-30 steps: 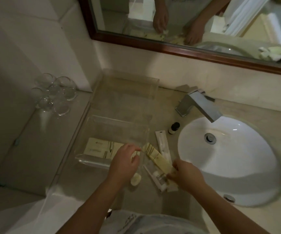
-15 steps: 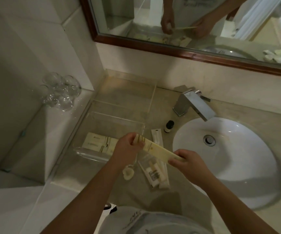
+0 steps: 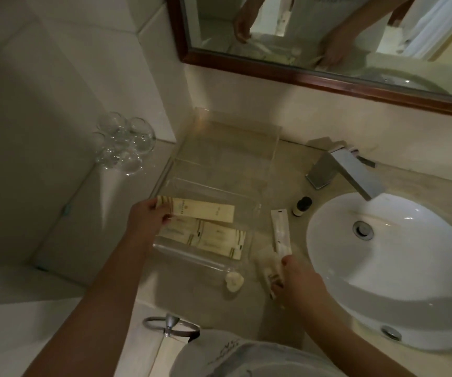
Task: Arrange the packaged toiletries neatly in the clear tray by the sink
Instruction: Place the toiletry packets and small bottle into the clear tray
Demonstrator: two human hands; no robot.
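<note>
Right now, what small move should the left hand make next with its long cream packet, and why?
Probably lower the long cream packet flat into the clear plastic tray, behind the flat cream packets already there: the left hand pinches its end over that free strip.

Long packet [image 3: 206, 212] now over tray [image 3: 271, 148] — left hand [image 3: 146, 221] only

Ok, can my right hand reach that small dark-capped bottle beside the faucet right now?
Probably yes. The right hand sits near the dark-capped bottle; only a flat white sachet lies between them, and the faucet stands beyond it.
</note>
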